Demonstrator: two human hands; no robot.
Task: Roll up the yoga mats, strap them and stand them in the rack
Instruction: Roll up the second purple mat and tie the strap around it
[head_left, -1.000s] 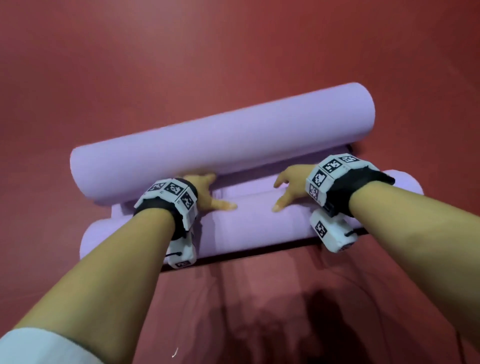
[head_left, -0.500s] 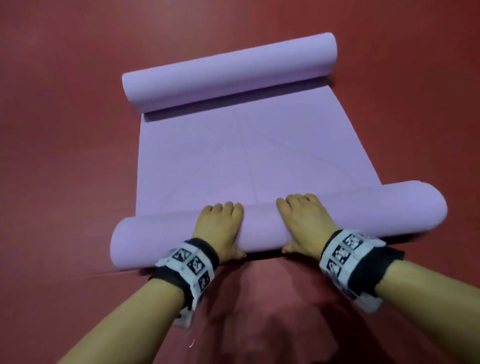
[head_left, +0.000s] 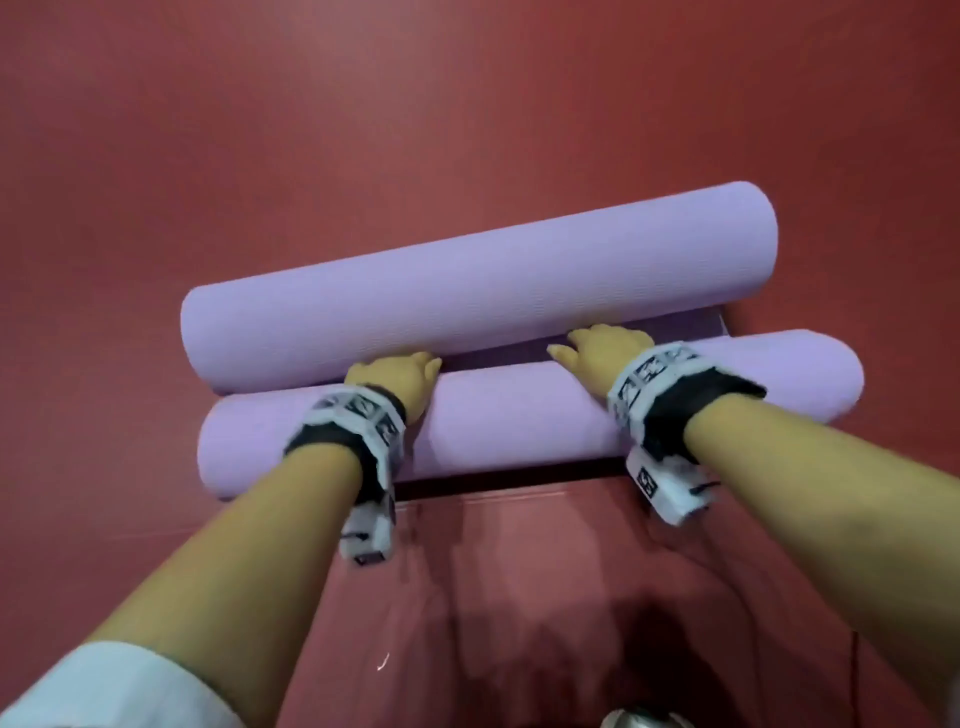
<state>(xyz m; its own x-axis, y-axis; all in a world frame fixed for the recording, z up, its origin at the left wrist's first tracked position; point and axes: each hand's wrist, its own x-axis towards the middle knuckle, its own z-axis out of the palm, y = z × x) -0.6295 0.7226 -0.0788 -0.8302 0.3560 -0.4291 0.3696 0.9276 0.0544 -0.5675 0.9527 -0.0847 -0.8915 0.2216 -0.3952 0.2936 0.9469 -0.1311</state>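
A lilac yoga mat lies on the red floor, rolled from both ends. Its far roll (head_left: 478, 291) and near roll (head_left: 519, 421) lie side by side, almost touching, with a thin strip of flat mat (head_left: 691, 325) showing between them. My left hand (head_left: 397, 376) rests on top of the near roll, its fingertips hidden down in the gap. My right hand (head_left: 605, 345) presses on the near roll's far side, fingers spread toward the gap. Both wrists wear black-and-white marker bands. No strap or rack is in view.
Red floor (head_left: 467, 104) surrounds the mat on all sides. A small white scrap (head_left: 383, 661) lies on the floor near me. A shiny metal object (head_left: 639, 719) peeks in at the bottom edge.
Half a second ago a long flat stretch of mat separated the rolls. Now the near roll lies against the far roll, and both hands have moved forward with it.
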